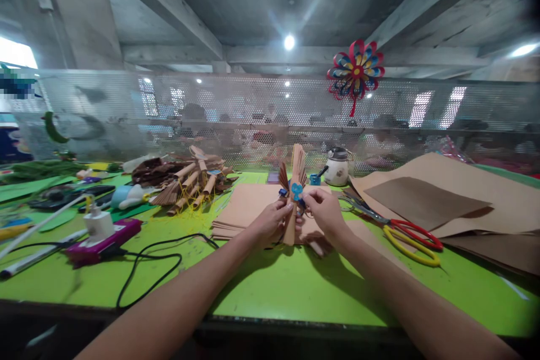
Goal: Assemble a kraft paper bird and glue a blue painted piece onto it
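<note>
Upright above the table is a brown paper craft [298,164] with a rolled stem and pleated fan-like parts. A blue painted shape [297,190] sits on its front, with small dark blue bits at either side. My left hand [274,219] is closed around the craft's left side. On the other side, my right hand [325,211] pinches at its edge, beside the blue shape; the fingertips are partly hidden. Behind the hands lies a stack of brown paper sheets [240,208]. A small blue paint pot [314,179] with a dark-handled tool stands just beyond.
Scissors [411,236] with red and yellow handles lie right, beside large brown paper sheets [455,197]. A white jar [336,169] stands at the back. Left are similar paper crafts [198,180], a purple power strip [105,242] and a black cable [179,261]. A perforated screen [253,124] borders the table.
</note>
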Motion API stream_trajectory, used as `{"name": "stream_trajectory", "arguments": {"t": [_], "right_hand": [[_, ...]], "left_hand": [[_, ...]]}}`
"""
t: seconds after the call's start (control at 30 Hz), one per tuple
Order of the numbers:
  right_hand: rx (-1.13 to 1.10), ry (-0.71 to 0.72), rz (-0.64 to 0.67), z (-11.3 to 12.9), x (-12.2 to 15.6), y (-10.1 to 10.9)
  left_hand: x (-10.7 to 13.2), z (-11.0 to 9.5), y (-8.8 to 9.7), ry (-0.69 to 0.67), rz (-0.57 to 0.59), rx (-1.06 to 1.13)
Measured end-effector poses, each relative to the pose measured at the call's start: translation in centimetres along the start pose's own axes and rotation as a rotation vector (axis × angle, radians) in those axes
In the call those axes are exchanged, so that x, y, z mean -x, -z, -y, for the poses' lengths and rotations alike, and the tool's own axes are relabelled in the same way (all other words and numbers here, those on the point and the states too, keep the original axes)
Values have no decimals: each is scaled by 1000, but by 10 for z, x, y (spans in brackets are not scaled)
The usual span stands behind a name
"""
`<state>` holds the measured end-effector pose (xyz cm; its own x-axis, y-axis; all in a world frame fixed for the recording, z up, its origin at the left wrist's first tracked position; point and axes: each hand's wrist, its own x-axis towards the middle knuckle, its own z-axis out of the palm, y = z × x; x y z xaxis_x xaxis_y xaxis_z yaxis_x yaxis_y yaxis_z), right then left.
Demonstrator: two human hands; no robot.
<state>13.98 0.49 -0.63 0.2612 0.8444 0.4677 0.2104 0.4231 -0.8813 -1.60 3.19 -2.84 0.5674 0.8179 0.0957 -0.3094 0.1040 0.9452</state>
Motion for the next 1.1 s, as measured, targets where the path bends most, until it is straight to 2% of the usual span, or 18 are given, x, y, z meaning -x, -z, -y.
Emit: {"name": "stream_trajectory", "arguments": {"t": [0.17, 0.5, 0.67, 0.8, 0.97, 1.1], "right_hand": [[140, 128, -31, 9, 6, -1], [296, 253, -92, 10, 10, -2], [348, 364, -154, 6, -5, 12], [431, 524, -128, 6, -17, 26], [686, 695, -98, 10, -15, 30], [872, 740, -95, 13, -9, 29]], "left_hand": [[-1, 2, 1, -17, 4, 3], [1, 2, 4, -25, -1, -22], [4, -6, 8, 18, 30, 24], [8, -13, 4, 8, 66, 62], [10, -16, 0, -1, 96, 69], [9, -16, 3, -8, 97, 66]]}}
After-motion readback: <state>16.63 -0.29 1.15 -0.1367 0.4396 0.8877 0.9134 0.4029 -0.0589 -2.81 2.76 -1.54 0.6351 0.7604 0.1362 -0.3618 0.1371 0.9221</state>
